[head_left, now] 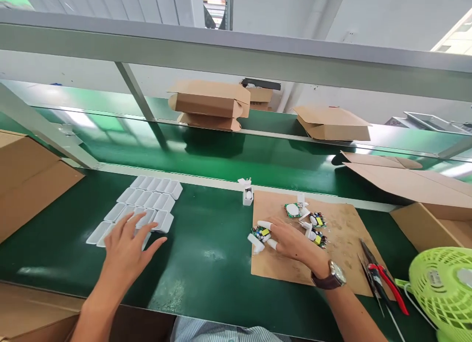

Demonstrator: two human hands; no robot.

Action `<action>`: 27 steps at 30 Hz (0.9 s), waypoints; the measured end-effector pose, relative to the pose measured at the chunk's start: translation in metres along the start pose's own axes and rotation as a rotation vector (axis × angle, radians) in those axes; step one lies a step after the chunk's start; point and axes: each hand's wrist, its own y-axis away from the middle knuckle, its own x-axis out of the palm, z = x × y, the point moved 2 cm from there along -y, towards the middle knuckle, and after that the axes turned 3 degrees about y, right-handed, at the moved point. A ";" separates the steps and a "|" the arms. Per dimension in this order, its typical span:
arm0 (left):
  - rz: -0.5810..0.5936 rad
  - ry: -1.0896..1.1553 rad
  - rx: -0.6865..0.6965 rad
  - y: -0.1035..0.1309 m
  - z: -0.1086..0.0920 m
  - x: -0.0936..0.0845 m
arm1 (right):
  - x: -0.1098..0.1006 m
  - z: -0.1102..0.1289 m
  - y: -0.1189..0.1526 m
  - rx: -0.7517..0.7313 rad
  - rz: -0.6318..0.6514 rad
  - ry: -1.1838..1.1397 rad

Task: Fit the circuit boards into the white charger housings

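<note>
Right hand (pixel 291 240) is bringing its white-capped fingertips (pixel 264 225) against a circuit board (pixel 261 232), though whether they are pinching it or merely touching I cannot tell. Just left of them a white plastic piece (pixel 255 243) is lying; more boards (pixel 317 239) are lying right of them, on brown cardboard (pixel 275 266). Left hand (pixel 125 251), fingers spreading wide, is hovering at white cases (pixel 149 200).
</note>
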 end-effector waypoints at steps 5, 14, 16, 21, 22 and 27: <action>0.065 0.163 0.108 -0.014 -0.021 0.002 | -0.007 0.001 0.000 -0.057 -0.027 -0.018; 0.433 0.570 0.417 -0.054 -0.113 0.054 | 0.003 0.031 0.000 0.000 -0.056 0.144; 0.506 0.651 0.448 -0.065 -0.126 0.067 | 0.007 0.030 0.005 0.038 -0.118 0.174; 0.595 0.887 0.303 -0.075 -0.138 0.094 | 0.022 0.024 0.018 0.086 -0.163 0.209; 0.592 0.918 0.279 -0.072 -0.137 0.098 | 0.023 0.024 0.019 0.090 -0.170 0.201; 0.541 0.976 0.278 -0.055 -0.130 0.112 | 0.015 0.031 0.007 0.112 -0.236 0.028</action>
